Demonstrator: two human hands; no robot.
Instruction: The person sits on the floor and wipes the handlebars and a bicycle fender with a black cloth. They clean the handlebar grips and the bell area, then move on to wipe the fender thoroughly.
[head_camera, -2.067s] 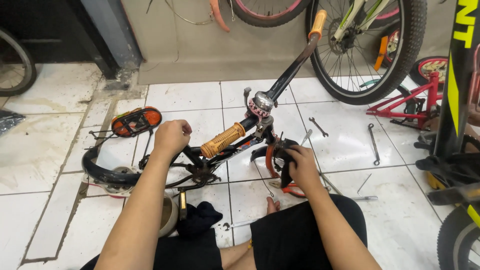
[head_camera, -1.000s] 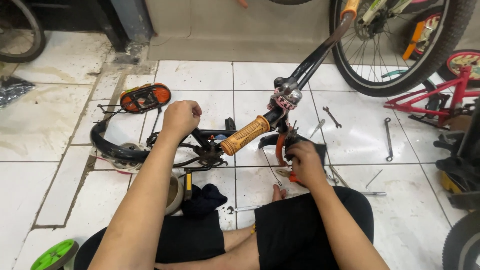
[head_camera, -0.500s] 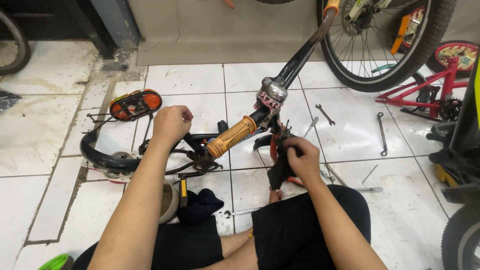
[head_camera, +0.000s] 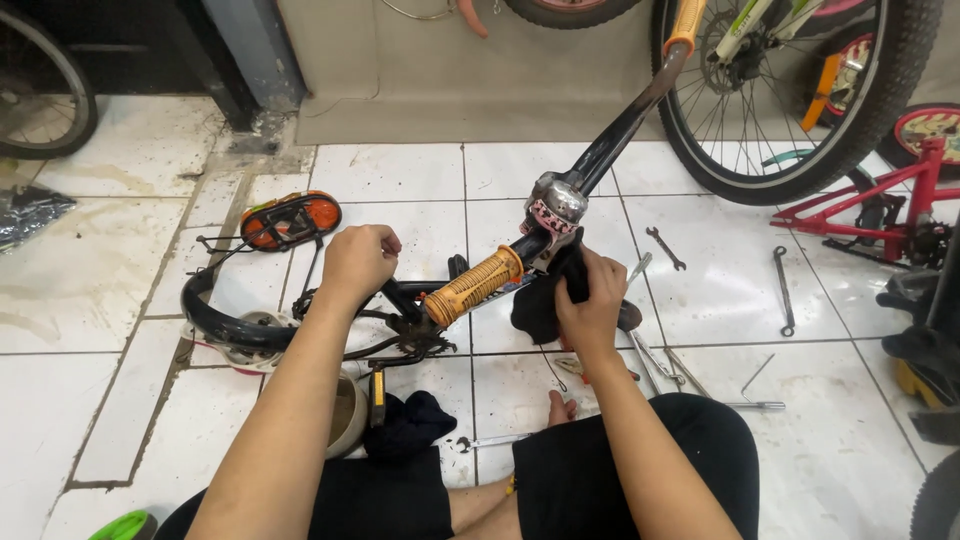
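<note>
Left hand (head_camera: 358, 262) was closed on bike frame (head_camera: 400, 298). Right hand (head_camera: 590, 300) gripped black cloth (head_camera: 540, 305) under handlebar (head_camera: 480, 283); wrenches (head_camera: 782, 290) at 3 o'clock.

Even, bright overhead light fills the workshop, with soft glare on the white floor tiles (head_camera: 400, 170) at 12 o'clock and a highlight on the chrome bell (head_camera: 556, 200). Shadows under the small bicycle frame (head_camera: 300, 320) are short and diffuse. The corner at 10 o'clock falls dark. Wide-angle distortion bends tile lines toward the edges; focus is sharp, without noticeable motion blur.
</note>
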